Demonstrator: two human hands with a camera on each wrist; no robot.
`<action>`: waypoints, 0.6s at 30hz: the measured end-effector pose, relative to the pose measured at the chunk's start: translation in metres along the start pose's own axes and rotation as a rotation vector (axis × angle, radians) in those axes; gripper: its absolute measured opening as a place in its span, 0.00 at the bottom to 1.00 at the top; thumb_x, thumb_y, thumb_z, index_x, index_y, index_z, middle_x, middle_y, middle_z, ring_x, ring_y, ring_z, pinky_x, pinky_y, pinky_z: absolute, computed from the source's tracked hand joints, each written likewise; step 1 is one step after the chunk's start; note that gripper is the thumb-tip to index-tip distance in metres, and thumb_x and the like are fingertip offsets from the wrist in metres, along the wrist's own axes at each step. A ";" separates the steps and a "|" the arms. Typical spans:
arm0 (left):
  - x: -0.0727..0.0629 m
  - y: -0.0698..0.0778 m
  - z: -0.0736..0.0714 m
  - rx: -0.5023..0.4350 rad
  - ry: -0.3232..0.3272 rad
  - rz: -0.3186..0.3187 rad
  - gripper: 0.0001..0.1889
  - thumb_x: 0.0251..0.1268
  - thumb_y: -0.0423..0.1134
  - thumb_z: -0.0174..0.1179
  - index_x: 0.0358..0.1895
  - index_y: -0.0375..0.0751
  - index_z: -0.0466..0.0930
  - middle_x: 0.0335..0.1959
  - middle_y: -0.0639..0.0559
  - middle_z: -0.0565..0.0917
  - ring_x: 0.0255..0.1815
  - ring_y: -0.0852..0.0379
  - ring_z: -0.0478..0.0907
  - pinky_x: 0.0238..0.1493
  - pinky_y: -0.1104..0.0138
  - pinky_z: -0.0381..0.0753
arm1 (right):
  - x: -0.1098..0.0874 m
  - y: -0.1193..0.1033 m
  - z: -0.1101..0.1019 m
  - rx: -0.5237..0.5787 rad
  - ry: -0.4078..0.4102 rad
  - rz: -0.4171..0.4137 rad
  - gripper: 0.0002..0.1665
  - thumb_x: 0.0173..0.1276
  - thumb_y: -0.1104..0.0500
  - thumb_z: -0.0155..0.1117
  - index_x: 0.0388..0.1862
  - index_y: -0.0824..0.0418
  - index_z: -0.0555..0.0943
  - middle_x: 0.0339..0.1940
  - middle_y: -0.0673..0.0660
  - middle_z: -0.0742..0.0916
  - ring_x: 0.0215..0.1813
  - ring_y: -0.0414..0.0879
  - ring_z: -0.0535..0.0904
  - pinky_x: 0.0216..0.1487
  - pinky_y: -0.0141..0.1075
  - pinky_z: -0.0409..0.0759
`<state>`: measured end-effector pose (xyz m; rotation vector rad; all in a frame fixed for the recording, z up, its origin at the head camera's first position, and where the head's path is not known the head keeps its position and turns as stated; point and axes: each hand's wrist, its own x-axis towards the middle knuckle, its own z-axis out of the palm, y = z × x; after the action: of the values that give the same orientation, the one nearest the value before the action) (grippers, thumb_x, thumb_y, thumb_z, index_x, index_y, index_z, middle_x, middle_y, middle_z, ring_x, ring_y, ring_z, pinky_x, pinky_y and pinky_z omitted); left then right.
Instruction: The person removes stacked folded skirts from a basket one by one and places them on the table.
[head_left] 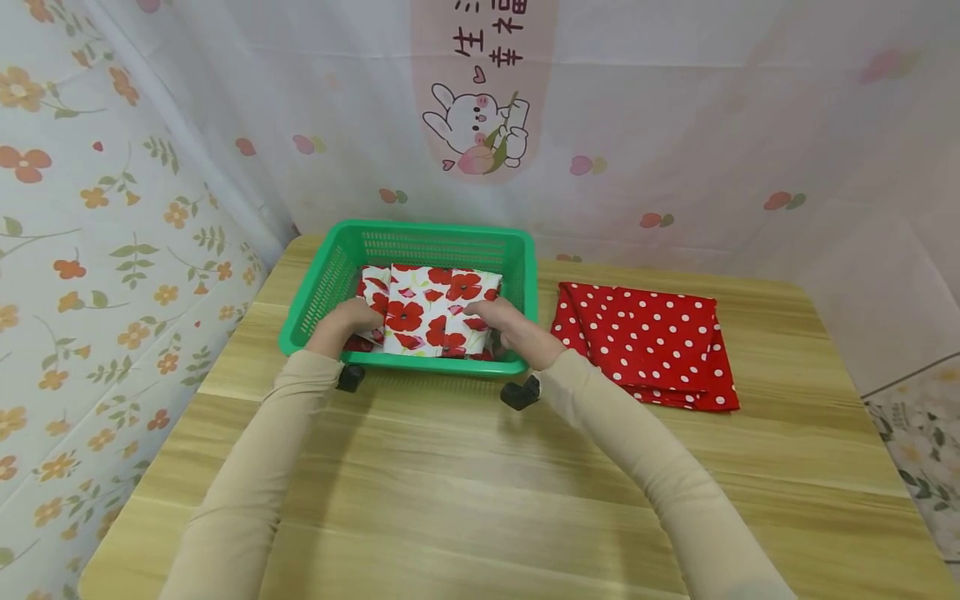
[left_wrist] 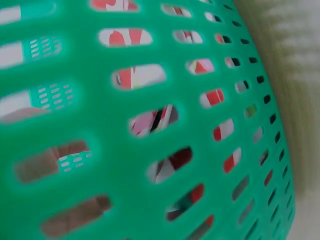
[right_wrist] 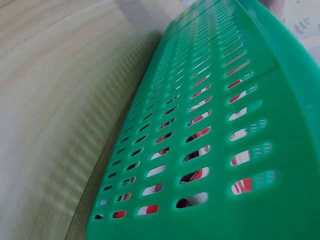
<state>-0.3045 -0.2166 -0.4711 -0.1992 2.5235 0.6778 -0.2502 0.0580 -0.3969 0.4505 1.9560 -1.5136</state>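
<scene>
A folded white cloth with red poppies [head_left: 423, 312] lies in a green plastic basket [head_left: 435, 363]. At the cloth's left side my left hand [head_left: 347, 323] reaches over the basket's front rim and grips its edge, fingertips hidden. My right hand [head_left: 517, 329] grips the right edge, thumb on top and the other fingers out of sight. More poppy-printed fabric shows beneath and to the left of the folded piece. Through the slots of the basket wall [left_wrist: 105, 120] in the left wrist view, bits of the red and white fabric appear. The right wrist view shows the slotted wall [right_wrist: 215, 135] from outside.
Right of the basket, a folded red cloth with white dots [head_left: 652, 342] lies on the wooden table [head_left: 465, 492]. White printed curtains [head_left: 675, 125] hang behind and to the left of the table. Black wrist cameras [head_left: 521, 393] sit close to the basket's front wall.
</scene>
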 end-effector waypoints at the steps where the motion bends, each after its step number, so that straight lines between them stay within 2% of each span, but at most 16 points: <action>1: 0.003 -0.002 0.000 0.016 0.026 0.006 0.20 0.49 0.40 0.51 0.40 0.25 0.73 0.32 0.39 0.75 0.29 0.47 0.70 0.29 0.62 0.72 | 0.001 0.000 0.000 0.008 0.000 0.007 0.42 0.64 0.54 0.58 0.71 0.64 0.52 0.67 0.60 0.65 0.64 0.57 0.66 0.58 0.60 0.68; 2: 0.012 -0.008 0.001 0.014 0.041 -0.009 0.25 0.50 0.43 0.52 0.46 0.23 0.72 0.36 0.38 0.74 0.31 0.47 0.70 0.31 0.61 0.73 | 0.001 0.000 0.000 0.016 0.001 0.013 0.41 0.64 0.54 0.58 0.71 0.63 0.53 0.67 0.60 0.65 0.63 0.57 0.66 0.58 0.59 0.68; 3: 0.020 -0.012 0.003 0.015 0.075 -0.016 0.27 0.50 0.44 0.52 0.48 0.23 0.72 0.36 0.38 0.74 0.31 0.47 0.69 0.30 0.61 0.73 | 0.001 0.000 0.000 0.023 0.002 0.019 0.41 0.64 0.54 0.58 0.71 0.63 0.53 0.66 0.60 0.65 0.63 0.57 0.67 0.58 0.58 0.69; 4: 0.019 -0.012 0.001 0.021 0.074 -0.051 0.29 0.53 0.46 0.52 0.52 0.23 0.70 0.39 0.37 0.74 0.33 0.45 0.70 0.32 0.60 0.74 | 0.001 0.000 0.000 0.028 0.003 0.022 0.41 0.64 0.54 0.58 0.71 0.63 0.53 0.66 0.60 0.66 0.63 0.56 0.67 0.58 0.58 0.69; 5: 0.022 -0.015 0.001 0.013 0.094 -0.048 0.30 0.53 0.47 0.51 0.52 0.22 0.69 0.37 0.38 0.73 0.31 0.46 0.69 0.29 0.60 0.74 | 0.001 0.000 0.000 0.036 0.003 0.024 0.41 0.64 0.54 0.58 0.71 0.63 0.53 0.66 0.60 0.66 0.63 0.56 0.67 0.58 0.58 0.69; 6: 0.014 -0.012 -0.002 0.009 0.094 -0.048 0.30 0.53 0.47 0.51 0.51 0.22 0.69 0.36 0.38 0.73 0.30 0.46 0.69 0.28 0.61 0.73 | 0.001 0.000 0.000 0.048 0.002 0.023 0.40 0.65 0.55 0.58 0.71 0.63 0.53 0.66 0.60 0.66 0.63 0.56 0.67 0.58 0.57 0.69; 10: -0.047 0.017 -0.017 -0.101 -0.002 -0.076 0.31 0.62 0.44 0.50 0.59 0.19 0.61 0.45 0.35 0.70 0.41 0.45 0.69 0.42 0.59 0.75 | 0.001 0.001 0.001 0.095 0.015 -0.006 0.37 0.65 0.57 0.57 0.69 0.65 0.56 0.63 0.61 0.69 0.60 0.54 0.70 0.59 0.52 0.70; 12: -0.069 0.029 -0.022 -0.122 -0.035 -0.099 0.34 0.64 0.42 0.49 0.63 0.17 0.55 0.52 0.33 0.67 0.47 0.44 0.65 0.52 0.57 0.71 | 0.000 0.002 0.002 0.112 0.023 -0.029 0.35 0.64 0.59 0.58 0.67 0.66 0.59 0.60 0.61 0.72 0.58 0.53 0.71 0.58 0.49 0.71; 13: -0.073 0.028 -0.023 -0.140 -0.041 -0.092 0.34 0.64 0.43 0.50 0.64 0.18 0.55 0.53 0.34 0.66 0.49 0.44 0.65 0.53 0.58 0.70 | 0.000 0.002 0.002 0.115 0.030 -0.040 0.34 0.63 0.59 0.58 0.66 0.67 0.61 0.59 0.61 0.73 0.57 0.53 0.72 0.58 0.48 0.72; 16: -0.058 0.017 -0.020 -0.106 -0.032 -0.073 0.34 0.61 0.44 0.53 0.62 0.19 0.59 0.52 0.34 0.68 0.47 0.44 0.66 0.53 0.56 0.71 | 0.000 0.003 0.002 0.112 0.039 -0.063 0.31 0.62 0.61 0.59 0.63 0.67 0.64 0.58 0.61 0.75 0.55 0.52 0.72 0.56 0.46 0.72; 17: -0.047 0.009 -0.018 -0.106 -0.022 -0.039 0.33 0.58 0.46 0.56 0.58 0.19 0.64 0.49 0.35 0.70 0.44 0.46 0.67 0.48 0.58 0.73 | 0.000 0.003 0.002 0.109 0.040 -0.068 0.30 0.62 0.61 0.59 0.62 0.67 0.65 0.57 0.61 0.75 0.55 0.52 0.72 0.55 0.45 0.73; 18: -0.044 0.007 -0.018 -0.101 -0.021 -0.027 0.33 0.58 0.46 0.57 0.57 0.20 0.65 0.48 0.36 0.71 0.43 0.46 0.67 0.47 0.59 0.74 | 0.000 0.003 0.002 0.102 0.041 -0.072 0.29 0.62 0.61 0.59 0.61 0.67 0.66 0.56 0.60 0.75 0.54 0.52 0.72 0.54 0.44 0.73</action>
<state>-0.2765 -0.2194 -0.4326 -0.2598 2.4646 0.7937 -0.2474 0.0567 -0.3997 0.4622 1.9514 -1.6674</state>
